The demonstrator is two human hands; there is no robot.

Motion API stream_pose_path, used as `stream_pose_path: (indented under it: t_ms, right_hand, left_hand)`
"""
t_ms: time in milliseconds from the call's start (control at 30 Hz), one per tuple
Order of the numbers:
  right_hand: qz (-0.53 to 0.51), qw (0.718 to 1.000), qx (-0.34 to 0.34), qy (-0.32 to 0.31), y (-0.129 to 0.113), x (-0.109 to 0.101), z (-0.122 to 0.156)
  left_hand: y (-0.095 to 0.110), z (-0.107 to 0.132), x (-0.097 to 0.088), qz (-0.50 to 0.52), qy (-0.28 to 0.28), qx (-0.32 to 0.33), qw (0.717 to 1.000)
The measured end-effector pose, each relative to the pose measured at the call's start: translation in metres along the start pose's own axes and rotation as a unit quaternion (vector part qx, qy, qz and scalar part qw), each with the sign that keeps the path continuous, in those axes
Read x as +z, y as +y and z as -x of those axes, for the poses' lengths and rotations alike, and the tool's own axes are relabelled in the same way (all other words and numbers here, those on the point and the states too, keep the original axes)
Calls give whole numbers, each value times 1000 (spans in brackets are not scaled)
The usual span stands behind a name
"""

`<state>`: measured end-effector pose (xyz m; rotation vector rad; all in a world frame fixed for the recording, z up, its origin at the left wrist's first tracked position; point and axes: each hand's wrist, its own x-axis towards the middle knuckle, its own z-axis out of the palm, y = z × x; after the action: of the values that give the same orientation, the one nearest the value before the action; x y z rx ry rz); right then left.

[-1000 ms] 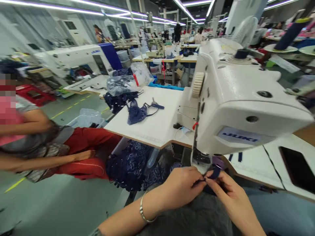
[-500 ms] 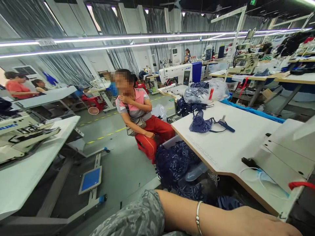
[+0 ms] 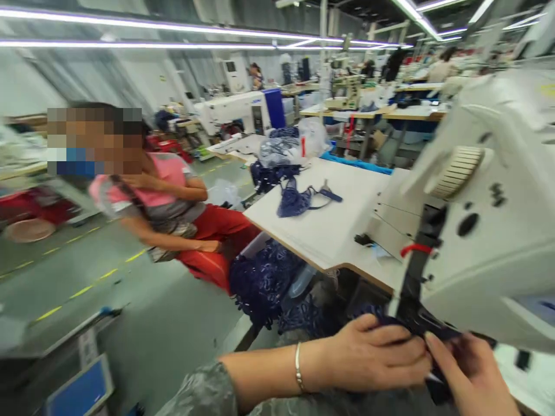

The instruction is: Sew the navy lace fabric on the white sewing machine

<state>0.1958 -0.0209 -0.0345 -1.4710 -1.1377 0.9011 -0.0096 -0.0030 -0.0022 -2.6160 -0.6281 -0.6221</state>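
Held fabric [image 3: 437,333] showing dark navy, sewing machine [image 3: 498,231] showing white, lace garment [image 3: 295,202] showing navy, seated person [image 3: 173,188] wearing pink top [image 3: 167,170] and red trousers [image 3: 217,228], sleeve [image 3: 203,393] showing grey mottling.

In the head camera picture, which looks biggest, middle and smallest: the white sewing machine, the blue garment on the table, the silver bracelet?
1. White sewing machine: biggest by far, also nearest the camera.
2. Blue garment on the table.
3. Silver bracelet: smallest, though close to the camera.
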Motion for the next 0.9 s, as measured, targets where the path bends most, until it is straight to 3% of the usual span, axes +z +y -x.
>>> stream_pose_path:
  t_ms: [67,167,400,567,767,900]
  right_hand:
    - [-17,999,11,28,-11,3,5]
    - [-48,998,27,6,-22,9,3]
    - [10,1000,5,25,-15,1,-10]
    - [124,991,-55,14,-24,-3,-32]
    - [148,974,-166,42,-23,-4,-50]
    - [170,967,-180,52,-19,-5,-52]
  left_hand:
    - [0,1,-3,9,-10,11,1000]
    - [-3,-1,-5,28,-19,-5,999]
    - [5,-5,9,48,16,-52,997]
    - [6,-15,10,42,38,-98,994]
    - [5,-23,8,55,29,-127,990]
    - [6,-25,8,61,26,-126,990]
